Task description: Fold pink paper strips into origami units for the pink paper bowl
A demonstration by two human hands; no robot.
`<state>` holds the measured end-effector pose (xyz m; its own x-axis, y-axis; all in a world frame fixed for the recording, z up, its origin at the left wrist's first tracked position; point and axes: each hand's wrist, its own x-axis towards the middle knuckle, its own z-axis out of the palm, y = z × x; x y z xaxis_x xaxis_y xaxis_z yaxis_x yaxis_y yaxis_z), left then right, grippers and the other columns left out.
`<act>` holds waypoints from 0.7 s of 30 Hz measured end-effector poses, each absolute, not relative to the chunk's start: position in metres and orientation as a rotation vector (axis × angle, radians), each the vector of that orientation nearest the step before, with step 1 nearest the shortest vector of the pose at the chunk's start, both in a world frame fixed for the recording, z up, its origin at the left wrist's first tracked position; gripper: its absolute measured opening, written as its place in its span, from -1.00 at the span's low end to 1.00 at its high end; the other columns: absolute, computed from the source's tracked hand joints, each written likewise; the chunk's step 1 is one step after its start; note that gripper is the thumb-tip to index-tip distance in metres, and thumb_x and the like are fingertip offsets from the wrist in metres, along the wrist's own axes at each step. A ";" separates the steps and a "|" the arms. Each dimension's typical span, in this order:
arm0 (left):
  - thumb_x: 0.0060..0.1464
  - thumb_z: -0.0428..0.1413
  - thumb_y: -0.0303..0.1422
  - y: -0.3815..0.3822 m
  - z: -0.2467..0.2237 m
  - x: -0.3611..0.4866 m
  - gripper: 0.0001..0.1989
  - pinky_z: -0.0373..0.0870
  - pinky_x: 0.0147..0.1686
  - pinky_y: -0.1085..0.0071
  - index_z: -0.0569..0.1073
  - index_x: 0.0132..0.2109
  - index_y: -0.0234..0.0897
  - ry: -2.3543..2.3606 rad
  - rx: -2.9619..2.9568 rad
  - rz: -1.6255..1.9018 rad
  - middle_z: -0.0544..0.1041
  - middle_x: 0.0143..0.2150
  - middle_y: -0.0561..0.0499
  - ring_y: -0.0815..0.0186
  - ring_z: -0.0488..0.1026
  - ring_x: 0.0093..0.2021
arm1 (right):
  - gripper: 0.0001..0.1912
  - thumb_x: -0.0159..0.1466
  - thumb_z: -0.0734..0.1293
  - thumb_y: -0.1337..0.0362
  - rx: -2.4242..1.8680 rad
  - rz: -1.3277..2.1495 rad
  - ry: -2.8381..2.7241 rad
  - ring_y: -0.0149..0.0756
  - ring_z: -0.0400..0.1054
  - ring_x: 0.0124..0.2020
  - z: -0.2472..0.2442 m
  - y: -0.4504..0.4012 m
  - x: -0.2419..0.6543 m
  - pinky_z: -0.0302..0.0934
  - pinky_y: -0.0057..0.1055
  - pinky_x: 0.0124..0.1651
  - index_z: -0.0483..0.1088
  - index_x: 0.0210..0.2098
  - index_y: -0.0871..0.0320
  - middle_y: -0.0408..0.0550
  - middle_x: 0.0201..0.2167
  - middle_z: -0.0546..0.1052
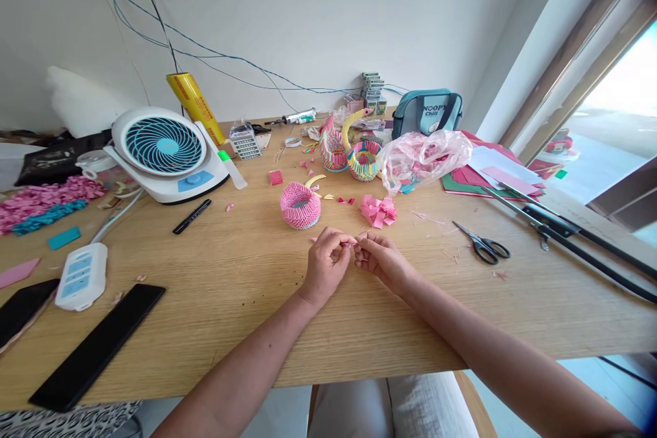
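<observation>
My left hand (327,261) and my right hand (378,256) meet over the middle of the table, fingertips pinched on a small pink paper piece (350,243), mostly hidden by the fingers. Just beyond my left hand stands a round pink-and-white paper basket (300,207). A pile of pink paper strips (378,211) lies past my right hand. Farther back are a pink-and-green folded paper piece (333,150) and a multicoloured one (364,161) with a curved yellow neck.
Black scissors (487,248) lie to the right, near long metal-and-black rods (554,222). A plastic bag (426,156) and a teal bag (427,113) stand behind. On the left are a fan (164,147), a pen (191,216), a power strip (82,276) and a long black object (100,345).
</observation>
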<state>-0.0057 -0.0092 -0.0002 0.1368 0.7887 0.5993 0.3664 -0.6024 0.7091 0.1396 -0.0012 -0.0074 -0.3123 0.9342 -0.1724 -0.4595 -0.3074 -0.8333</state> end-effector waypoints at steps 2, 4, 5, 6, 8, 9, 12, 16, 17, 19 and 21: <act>0.11 0.05 -0.52 -0.009 -0.001 -0.005 -0.85 0.43 -0.32 0.52 0.49 -0.22 -0.27 1.119 1.980 1.466 0.48 -0.25 -0.05 0.37 0.45 -0.27 | -0.69 0.02 0.52 0.12 -0.791 1.807 -0.826 -0.51 0.21 -0.52 -0.010 0.000 0.140 0.16 -0.51 -0.40 0.38 -0.50 0.18 -0.21 -0.54 0.38; 0.11 0.07 -0.49 -0.008 -0.003 -0.004 -0.88 0.45 -0.23 0.46 0.48 -0.21 -0.28 1.141 1.892 1.459 0.51 -0.25 -0.05 0.35 0.48 -0.26 | -0.71 0.04 0.51 0.13 -0.759 1.804 -0.820 -0.51 0.21 -0.51 -0.010 0.000 0.141 0.17 -0.51 -0.38 0.39 -0.49 0.17 -0.21 -0.52 0.39; 0.11 0.09 -0.47 -0.008 -0.005 -0.004 -0.90 0.45 -0.19 0.43 0.48 -0.23 -0.28 1.150 1.838 1.451 0.52 -0.26 -0.04 0.35 0.49 -0.26 | -0.71 0.04 0.51 0.13 -0.751 1.796 -0.826 -0.51 0.22 -0.51 -0.010 0.000 0.141 0.18 -0.50 -0.37 0.39 -0.48 0.16 -0.21 -0.52 0.40; 0.10 0.10 -0.45 -0.007 -0.005 -0.004 -0.93 0.44 -0.18 0.41 0.48 -0.26 -0.29 1.151 1.781 1.441 0.53 -0.28 -0.04 0.34 0.50 -0.27 | -0.71 0.05 0.51 0.12 -0.751 1.787 -0.836 -0.51 0.22 -0.51 -0.009 0.000 0.141 0.18 -0.50 -0.36 0.39 -0.48 0.16 -0.21 -0.51 0.40; 0.08 0.13 -0.41 -0.006 -0.006 -0.004 -0.95 0.44 -0.20 0.41 0.48 -0.30 -0.29 1.134 1.665 1.424 0.55 -0.33 -0.02 0.33 0.51 -0.31 | -0.71 0.04 0.51 0.12 -0.767 1.772 -0.856 -0.49 0.24 -0.49 -0.007 -0.001 0.142 0.19 -0.49 -0.34 0.40 -0.46 0.15 -0.20 -0.50 0.42; 0.07 0.14 -0.40 -0.006 -0.006 -0.004 -0.95 0.45 -0.22 0.41 0.48 -0.31 -0.29 1.119 1.606 1.424 0.55 -0.35 0.00 0.33 0.51 -0.33 | -0.71 0.03 0.52 0.11 -0.781 1.767 -0.868 -0.49 0.24 -0.48 -0.005 -0.002 0.142 0.20 -0.48 -0.33 0.41 -0.45 0.14 -0.20 -0.49 0.43; 0.03 0.18 -0.38 -0.005 -0.005 -0.004 -0.93 0.44 -0.26 0.42 0.49 -0.32 -0.29 1.057 1.462 1.409 0.55 -0.39 0.03 0.35 0.51 -0.37 | -0.69 0.01 0.53 0.09 -0.812 1.735 -0.926 -0.46 0.26 -0.47 -0.002 -0.002 0.143 0.20 -0.46 -0.32 0.42 -0.42 0.13 -0.17 -0.46 0.46; -0.02 0.22 -0.35 -0.005 -0.002 -0.002 -0.88 0.43 -0.25 0.42 0.50 -0.32 -0.31 0.997 1.270 1.356 0.54 -0.39 0.04 0.37 0.49 -0.37 | -0.68 0.03 0.50 0.04 -0.828 1.612 -1.034 -0.45 0.25 -0.49 -0.004 0.000 0.142 0.16 -0.44 -0.36 0.41 -0.43 0.13 -0.16 -0.49 0.47; -0.03 0.22 -0.34 -0.005 -0.001 -0.001 -0.87 0.43 -0.24 0.42 0.51 -0.32 -0.32 0.986 1.224 1.339 0.54 -0.39 0.03 0.37 0.49 -0.37 | -0.68 0.05 0.49 0.03 -0.831 1.571 -1.062 -0.45 0.25 -0.49 -0.005 0.001 0.142 0.15 -0.44 -0.36 0.41 -0.43 0.13 -0.16 -0.50 0.47; -0.02 0.23 -0.31 -0.006 0.001 0.000 -0.84 0.43 -0.24 0.41 0.51 -0.32 -0.33 0.968 1.154 1.308 0.53 -0.38 0.02 0.37 0.47 -0.36 | -0.68 0.07 0.47 0.02 -0.843 1.486 -1.119 -0.44 0.24 -0.50 -0.006 0.002 0.141 0.13 -0.44 -0.37 0.41 -0.42 0.13 -0.16 -0.51 0.46; -0.03 0.23 -0.29 -0.006 0.002 0.000 -0.82 0.42 -0.26 0.41 0.50 -0.34 -0.35 0.966 1.129 1.296 0.51 -0.42 0.03 0.38 0.45 -0.38 | -0.68 0.09 0.46 0.02 -0.858 1.416 -1.166 -0.43 0.23 -0.50 -0.007 0.002 0.140 0.13 -0.43 -0.38 0.40 -0.43 0.14 -0.16 -0.52 0.44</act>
